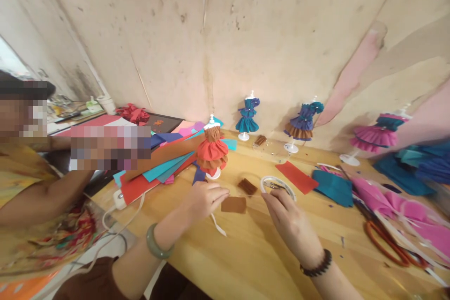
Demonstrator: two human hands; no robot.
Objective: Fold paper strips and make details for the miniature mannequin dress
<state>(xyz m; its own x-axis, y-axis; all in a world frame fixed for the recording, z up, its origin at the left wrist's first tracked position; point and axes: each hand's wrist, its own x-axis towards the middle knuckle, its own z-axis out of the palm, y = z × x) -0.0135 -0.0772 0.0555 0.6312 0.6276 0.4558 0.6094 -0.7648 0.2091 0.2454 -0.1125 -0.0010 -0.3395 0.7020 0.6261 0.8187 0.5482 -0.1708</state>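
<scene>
My left hand is closed in a pinch, with a narrow white strip of tape hanging below its fingers. My right hand is closed on a white roll of tape, seen as a thin ring. Between both hands runs a faint, thin line, apparently a stretch of that tape. Under it lie a flat brown fabric piece and a gathered darker brown piece. Just beyond my left hand stands a small dress form in an orange-red and brown ruffled dress.
Dressed mini forms stand by the wall: a teal dress, a blue-brown dress, a pink dress. Orange-handled scissors, red fabric and teal fabric lie right. Another person works at left, near layered fabrics.
</scene>
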